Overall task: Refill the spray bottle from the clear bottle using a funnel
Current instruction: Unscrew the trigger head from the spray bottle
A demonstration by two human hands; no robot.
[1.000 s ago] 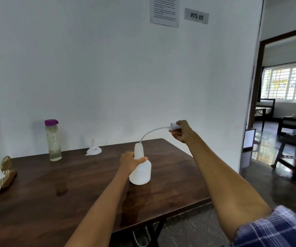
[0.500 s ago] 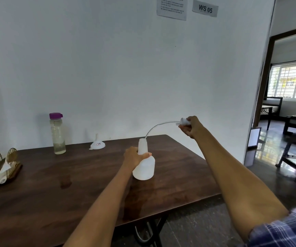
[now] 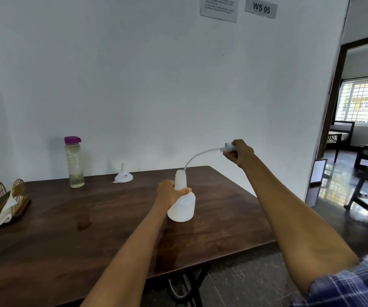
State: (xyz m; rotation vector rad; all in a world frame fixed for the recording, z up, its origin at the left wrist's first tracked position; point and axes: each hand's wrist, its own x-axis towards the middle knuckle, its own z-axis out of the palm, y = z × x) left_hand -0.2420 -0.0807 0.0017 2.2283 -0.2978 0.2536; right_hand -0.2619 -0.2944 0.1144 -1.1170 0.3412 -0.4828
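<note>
- At the far left of the surface (image 3: 45, 229) stood a wire napkin holder (image 3: 3, 199), no part of our job.
- The clear bottle (image 3: 74, 162) stood upright near the wall, its purple cap on and liquid inside. We judged it rigid, fairly heavy and smooth, best gripped round the middle of its body. We could read no label on it.
- The funnel (image 3: 123, 175) lay mouth-down just right of it, spout pointing up. It looked light and stiff, easy to lift by the spout. A small sticker with red marks sat on its side, too small for us to read.
- Our left hand (image 3: 171, 192) gripped the spray bottle (image 3: 182, 206) at the base of its neck, fingers curled round it, the bottle standing upright near the middle of the surface. We judged it light, probably near empty, its thin plastic likely to tip if let go.
- Our right hand (image 3: 239, 152) pinched the spray head (image 3: 229, 147), lifted clear to the right, while its thin, bendy tube (image 3: 197, 157) curved down into the neck.
- On the wall a sign (image 3: 261, 7) read "WS 05"; the print on the notice (image 3: 219, 7) beside it was too fine to read.
</note>
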